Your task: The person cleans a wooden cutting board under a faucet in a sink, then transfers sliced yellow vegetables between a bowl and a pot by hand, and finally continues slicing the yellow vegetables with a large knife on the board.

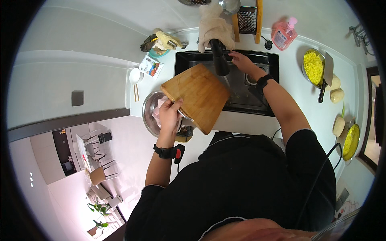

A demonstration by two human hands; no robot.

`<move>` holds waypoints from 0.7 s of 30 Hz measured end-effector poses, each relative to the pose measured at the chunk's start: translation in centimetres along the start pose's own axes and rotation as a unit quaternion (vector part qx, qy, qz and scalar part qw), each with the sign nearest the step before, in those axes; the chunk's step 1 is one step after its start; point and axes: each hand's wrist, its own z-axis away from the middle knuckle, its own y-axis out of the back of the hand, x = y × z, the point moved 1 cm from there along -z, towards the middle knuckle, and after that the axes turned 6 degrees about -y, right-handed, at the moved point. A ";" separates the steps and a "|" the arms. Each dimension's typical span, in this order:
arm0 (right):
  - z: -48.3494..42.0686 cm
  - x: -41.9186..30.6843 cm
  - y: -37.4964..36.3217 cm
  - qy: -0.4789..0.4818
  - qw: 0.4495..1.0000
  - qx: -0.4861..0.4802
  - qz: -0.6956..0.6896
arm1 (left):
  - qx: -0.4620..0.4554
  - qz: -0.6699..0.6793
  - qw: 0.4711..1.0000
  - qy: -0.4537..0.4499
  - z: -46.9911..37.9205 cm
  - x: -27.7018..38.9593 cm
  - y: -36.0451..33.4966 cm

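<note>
My left hand (169, 113) grips a wooden cutting board (199, 96) by its edge, near a metal handle. The board is tilted over the left part of a black sink (273, 84). My right hand (241, 62) is just right of the black faucet (221, 61), fingers apart at the sink's back rim; whether a fingertip touches the faucet is unclear. A thin stream of water appears to run from the spout. A beige cloth (215, 28) drapes over the faucet's base. Beside my left hand, a steel bowl (147, 116) holds a pale pink item, perhaps plastic bags.
A cleaver (328, 67) rests on a bowl of yellow shreds (313, 67). Peeled potatoes (337, 95) and another yellow-filled bowl (351, 142) lie at right. Behind the sink stand a grater (247, 19) and a pink soap bottle (284, 35). A white bowl (134, 75) and chopsticks (136, 92) are at left.
</note>
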 end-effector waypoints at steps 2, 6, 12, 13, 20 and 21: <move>0.4 -0.7 -0.2 -0.069 0.996 -0.001 -0.049 | 0.003 -0.026 0.999 -0.032 0.4 0.0 0.9; 2.4 -1.8 -0.2 -0.077 0.997 -0.002 -0.013 | 0.000 -0.071 0.994 -0.085 1.8 1.7 1.4; 8.7 0.2 0.2 -0.035 0.972 -0.088 0.216 | 0.001 -0.186 0.963 -0.197 2.6 3.4 3.0; 10.4 0.1 0.4 -0.020 0.957 -0.111 0.269 | -0.003 -0.208 0.953 -0.219 3.2 4.1 2.5; 24.2 -4.0 3.2 -0.070 0.933 -0.118 0.332 | -0.027 -0.361 0.868 -0.341 3.0 5.1 1.9; 26.1 -4.1 3.9 -0.072 0.946 -0.090 0.304 | -0.042 -0.357 0.867 -0.344 2.8 5.0 1.7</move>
